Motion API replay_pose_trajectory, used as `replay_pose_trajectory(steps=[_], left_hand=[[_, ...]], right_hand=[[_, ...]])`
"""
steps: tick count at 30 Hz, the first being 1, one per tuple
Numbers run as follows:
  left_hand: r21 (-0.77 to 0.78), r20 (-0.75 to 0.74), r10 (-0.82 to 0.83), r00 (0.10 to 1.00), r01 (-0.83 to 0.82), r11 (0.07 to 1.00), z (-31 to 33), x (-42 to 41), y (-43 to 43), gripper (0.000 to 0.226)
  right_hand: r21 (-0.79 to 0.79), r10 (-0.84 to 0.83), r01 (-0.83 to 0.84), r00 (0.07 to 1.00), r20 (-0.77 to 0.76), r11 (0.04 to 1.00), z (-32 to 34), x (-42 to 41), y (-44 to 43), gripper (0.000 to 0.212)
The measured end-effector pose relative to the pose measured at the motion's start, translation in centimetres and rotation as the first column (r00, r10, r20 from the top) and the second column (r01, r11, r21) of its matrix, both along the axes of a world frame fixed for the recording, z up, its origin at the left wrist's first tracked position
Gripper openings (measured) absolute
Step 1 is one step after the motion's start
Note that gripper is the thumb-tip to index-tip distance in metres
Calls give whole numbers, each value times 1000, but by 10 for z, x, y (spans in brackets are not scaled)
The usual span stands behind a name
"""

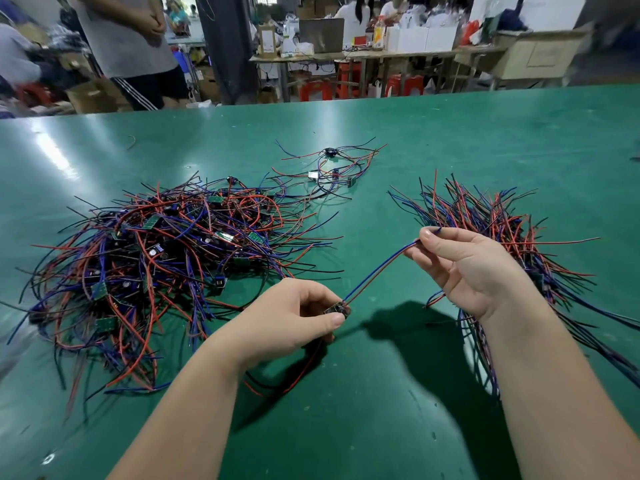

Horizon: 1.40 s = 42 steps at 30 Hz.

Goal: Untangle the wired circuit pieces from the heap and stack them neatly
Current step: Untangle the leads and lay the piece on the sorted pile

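Green table [450, 133] | tangled heap [156, 258] seen left, stack [502, 230] right | circuit piece [337, 309] pinched by left hand [294, 317] | its wires [377, 271] pinched by right hand [467, 268]

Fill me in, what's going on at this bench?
A person is sorting wired circuit pieces on a green table. The left hand pinches one small circuit board, and the right hand pinches the far ends of its blue and red wires, drawn out between the hands. A big tangled heap lies to the left, a sorted stack to the right, and a small cluster farther back.
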State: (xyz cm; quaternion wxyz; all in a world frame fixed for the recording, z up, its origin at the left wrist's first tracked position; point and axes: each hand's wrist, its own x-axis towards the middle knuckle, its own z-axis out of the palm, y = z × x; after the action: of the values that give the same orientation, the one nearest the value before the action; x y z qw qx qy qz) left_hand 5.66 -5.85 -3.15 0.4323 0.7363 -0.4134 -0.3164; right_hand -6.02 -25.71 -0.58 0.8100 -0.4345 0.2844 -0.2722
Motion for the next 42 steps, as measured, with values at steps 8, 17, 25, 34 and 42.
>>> replay_pose_trajectory(steps=[8, 17, 25, 34, 42], left_hand=[[-65, 219, 97, 971, -85, 994, -5, 3, -2, 9], [-40, 351, 139, 926, -134, 990, -8, 7, -2, 16], [-209, 1, 168, 986, -164, 964, 5, -7, -5, 16], [-302, -878, -32, 477, -501, 811, 27, -16, -10, 62], [-375, -765, 70, 641, -531, 760, 21, -20, -16, 38]], right_hand=[[112, 27, -37, 996, 85, 993, 3, 3, 6, 6], [141, 25, -41, 994, 109, 989, 0, 6, 14, 21], [344, -13, -57, 980, 198, 937, 5, 4, 12, 46], [-389, 204, -226, 974, -97, 893, -18, 15, 44, 26], [-477, 273, -156, 944, 187, 865, -17, 21, 67, 23]])
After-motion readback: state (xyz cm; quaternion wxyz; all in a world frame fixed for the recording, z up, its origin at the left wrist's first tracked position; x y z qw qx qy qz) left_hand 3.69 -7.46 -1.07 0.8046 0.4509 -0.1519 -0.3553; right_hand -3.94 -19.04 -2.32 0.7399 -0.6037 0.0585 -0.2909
